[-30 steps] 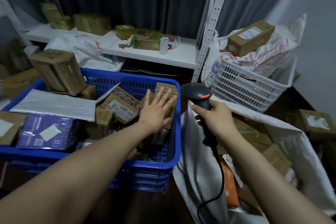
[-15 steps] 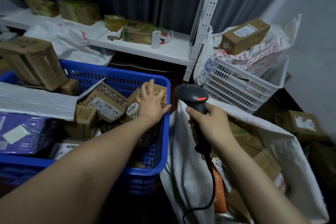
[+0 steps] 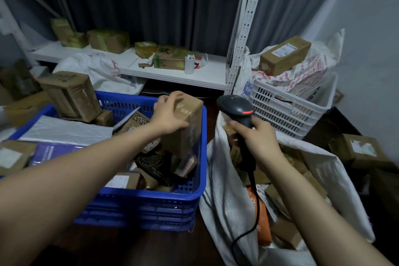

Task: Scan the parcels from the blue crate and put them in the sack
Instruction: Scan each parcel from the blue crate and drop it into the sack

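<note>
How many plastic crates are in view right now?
2. The blue crate is on the left, under the left hand gripping a box. The white crate stands at the right rear, beyond the scanner in the right hand and the sack. More could be hidden out of frame.

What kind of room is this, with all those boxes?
Probably a small parcel sorting room. Taped cardboard parcels with shipping labels fill the blue crate and the white sack, more sit on the metal shelf, and the right hand holds a barcode scanner.
</note>
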